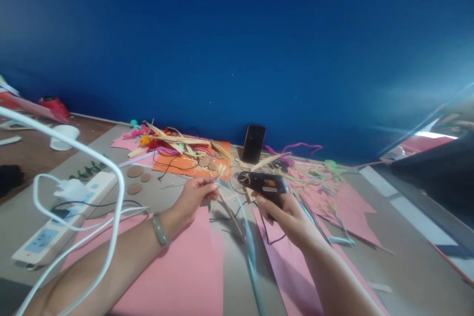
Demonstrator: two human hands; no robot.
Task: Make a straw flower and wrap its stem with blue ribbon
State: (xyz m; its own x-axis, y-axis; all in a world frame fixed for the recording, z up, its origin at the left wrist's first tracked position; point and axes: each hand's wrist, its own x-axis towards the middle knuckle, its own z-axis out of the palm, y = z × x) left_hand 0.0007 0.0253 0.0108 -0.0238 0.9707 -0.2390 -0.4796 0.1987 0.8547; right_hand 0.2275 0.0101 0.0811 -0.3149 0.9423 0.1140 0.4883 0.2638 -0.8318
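Pinching straw (221, 172) between thumb and fingertips of the left hand (194, 198), just above the upper end of a stick (231, 214) and in front of the orange sheet (183, 170), though cannot tell whether holding the stick too. Gripping a black tool (264, 183), probably a glue gun, in the curled fingers of the right hand (292, 218), with its nose toward the straw but apart from it. Looks like a lining-up step, seemingly calling next for a steady pinch and fingertips clear of the nose.

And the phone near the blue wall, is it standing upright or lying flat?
Upright: the phone stands on a short edge, dark face toward the camera, blue wall behind.
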